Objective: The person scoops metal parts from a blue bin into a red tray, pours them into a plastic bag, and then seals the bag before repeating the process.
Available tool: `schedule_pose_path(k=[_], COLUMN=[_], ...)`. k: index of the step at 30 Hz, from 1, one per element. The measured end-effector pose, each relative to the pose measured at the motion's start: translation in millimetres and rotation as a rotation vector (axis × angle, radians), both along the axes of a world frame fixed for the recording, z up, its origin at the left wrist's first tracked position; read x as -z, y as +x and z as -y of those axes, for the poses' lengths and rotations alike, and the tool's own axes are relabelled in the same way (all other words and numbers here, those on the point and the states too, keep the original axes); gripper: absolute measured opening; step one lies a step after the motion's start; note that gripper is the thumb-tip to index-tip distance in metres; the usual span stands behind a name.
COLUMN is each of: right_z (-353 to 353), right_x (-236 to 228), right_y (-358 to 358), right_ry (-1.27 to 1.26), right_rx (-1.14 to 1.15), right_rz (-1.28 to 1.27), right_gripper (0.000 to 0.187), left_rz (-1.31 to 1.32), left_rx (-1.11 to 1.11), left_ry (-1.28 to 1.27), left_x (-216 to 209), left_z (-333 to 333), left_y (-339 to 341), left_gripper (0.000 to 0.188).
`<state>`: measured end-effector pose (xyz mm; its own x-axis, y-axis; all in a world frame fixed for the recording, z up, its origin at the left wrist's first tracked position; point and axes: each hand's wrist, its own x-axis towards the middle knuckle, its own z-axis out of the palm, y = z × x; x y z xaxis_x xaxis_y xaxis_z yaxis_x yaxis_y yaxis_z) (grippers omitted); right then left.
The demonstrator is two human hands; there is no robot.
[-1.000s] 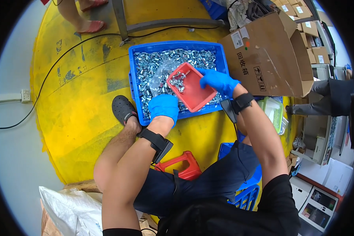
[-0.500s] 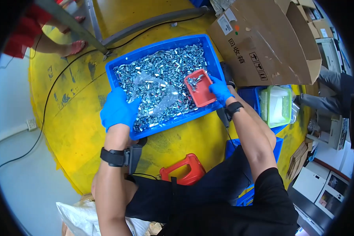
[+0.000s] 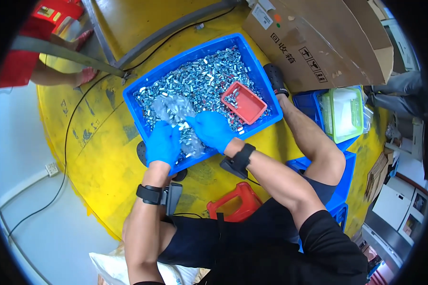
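In the head view, a clear plastic bag (image 3: 169, 108) is gripped by the gloved left hand (image 3: 162, 145) and the gloved right hand (image 3: 213, 130), in the near left part of a blue bin (image 3: 257, 71). Small metal pieces (image 3: 204, 71) are heaped there; a red tray (image 3: 248, 107) (partly filled with pieces) is set at right.

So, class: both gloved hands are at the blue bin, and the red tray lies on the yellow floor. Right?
Not quite: in the head view, the red tray lies inside the blue bin, on metal pieces, not on the floor.
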<state>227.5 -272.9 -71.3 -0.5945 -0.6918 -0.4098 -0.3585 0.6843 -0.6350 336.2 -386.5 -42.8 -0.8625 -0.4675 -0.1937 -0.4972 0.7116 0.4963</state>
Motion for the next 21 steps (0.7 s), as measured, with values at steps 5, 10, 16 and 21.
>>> schedule_pose_path(k=[5,10,16,21], right_z=[-1.9,14.5,12.9,39.3], right_x=[6.6,23.8,48.4,68.9], right_y=[14.8,19.8,10.0,18.6], right_ry=[-0.05,-0.171,-0.063,-0.259], right_rx=[0.002,0.151,-0.082,-0.247], right_rz=[0.253,0.582,-0.264,-0.368], right_gripper=[0.045,0.042,0.022,0.022], left_rz=[-0.007,-0.029,0.317,-0.059], left_rx=[0.047,0.144,0.269,-0.1], left_ry=[0.233,0.64,0.19,0.052], left_x=[15.6,26.1,-19.4,-56.5], left_z=[-23.4,-17.5,21.5,64.6], left_y=[2.7,15.9,1.4,24.7], left_gripper=[0.026,0.029,0.026,0.029])
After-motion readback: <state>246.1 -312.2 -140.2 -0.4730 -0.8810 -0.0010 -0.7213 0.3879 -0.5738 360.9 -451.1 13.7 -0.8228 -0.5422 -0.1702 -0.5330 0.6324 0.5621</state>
